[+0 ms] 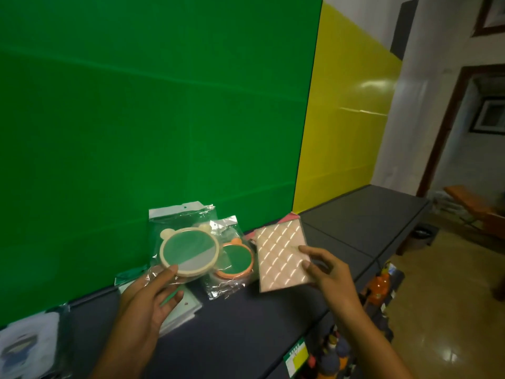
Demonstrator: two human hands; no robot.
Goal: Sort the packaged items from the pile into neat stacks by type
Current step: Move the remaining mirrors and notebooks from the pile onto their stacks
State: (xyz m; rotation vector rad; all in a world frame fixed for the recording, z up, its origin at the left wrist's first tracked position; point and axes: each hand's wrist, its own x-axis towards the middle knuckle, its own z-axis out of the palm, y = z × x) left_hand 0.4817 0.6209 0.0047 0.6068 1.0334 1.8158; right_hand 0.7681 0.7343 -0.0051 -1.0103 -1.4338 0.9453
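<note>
Head view: left hand [147, 299] fingers pinch cream mirror [189, 251]; right hand [332, 274] grips quilted pack [282, 257].

cream bear-eared round mirror [189, 251] in clear bag, tilted up, front of pile | orange-rimmed round mirror [236, 260] bagged, just right, partly behind it | pink quilted rectangular packet [282, 257] tilted, right of both | flat pale packets [179, 310] stacked lower left

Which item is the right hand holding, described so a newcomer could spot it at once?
Start at the green wall and drop to the dark shelf top below it. At the shelf's middle, the right hand grips a flat pink quilted package. Unlike the round bear-eared mirrors in clear bags to its left, it is rectangular, with a diamond pattern.
</note>
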